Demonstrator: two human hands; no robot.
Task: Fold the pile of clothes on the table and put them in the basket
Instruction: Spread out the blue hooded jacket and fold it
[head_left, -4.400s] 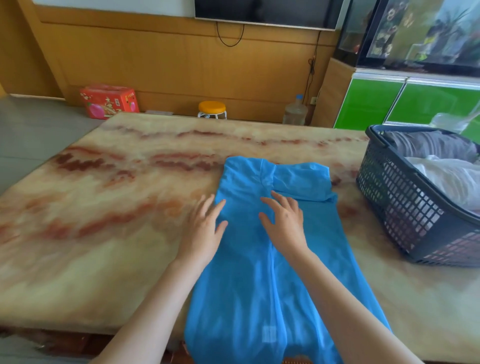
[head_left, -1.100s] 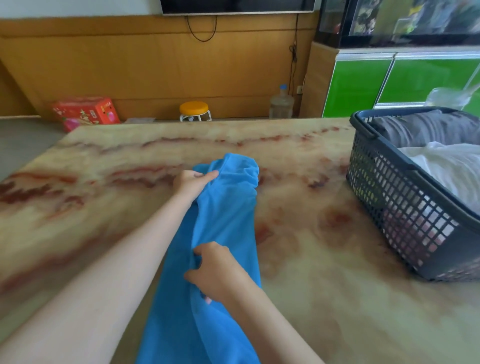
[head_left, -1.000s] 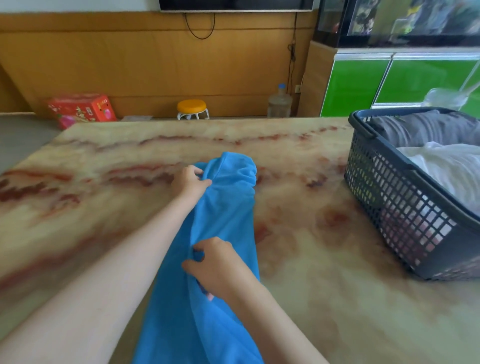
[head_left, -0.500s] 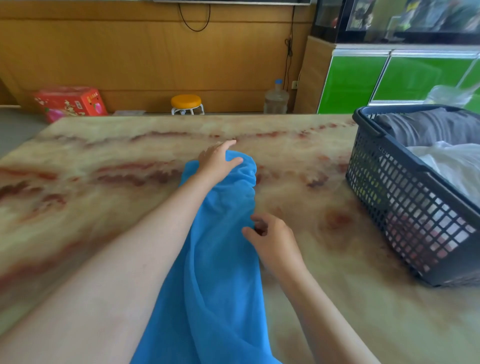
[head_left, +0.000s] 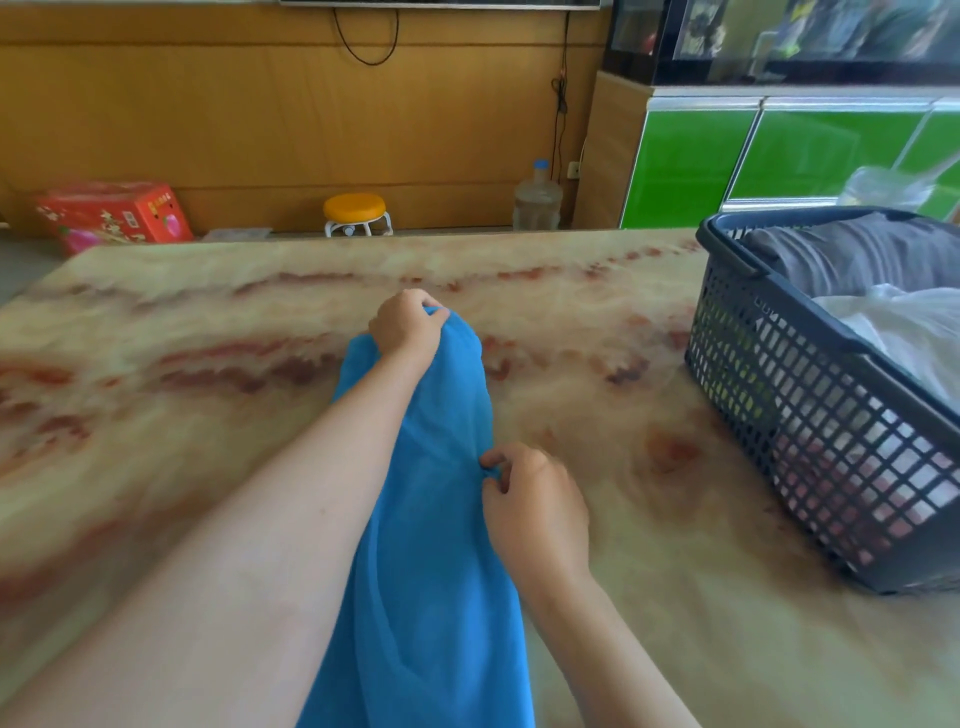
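Observation:
A blue garment (head_left: 441, 519) lies folded into a long narrow strip down the middle of the marble table (head_left: 156, 395), its near end running off the bottom of the view. My left hand (head_left: 408, 327) grips the strip's far end with curled fingers. My right hand (head_left: 530, 499) pinches the strip's right edge about halfway along. A dark plastic basket (head_left: 779, 395) stands on the table at the right, holding a grey garment (head_left: 852, 254) and a white one (head_left: 914, 332).
Beyond the table's far edge are a red box (head_left: 114, 215), a small yellow stool (head_left: 356, 213) and a water bottle (head_left: 537, 197) on the floor by a wooden wall. Green cabinets (head_left: 727, 161) stand behind the basket.
The garment went from a wide flat spread to a narrow strip. In the last half second my left hand curled round the far end, and my right hand pinched the right edge.

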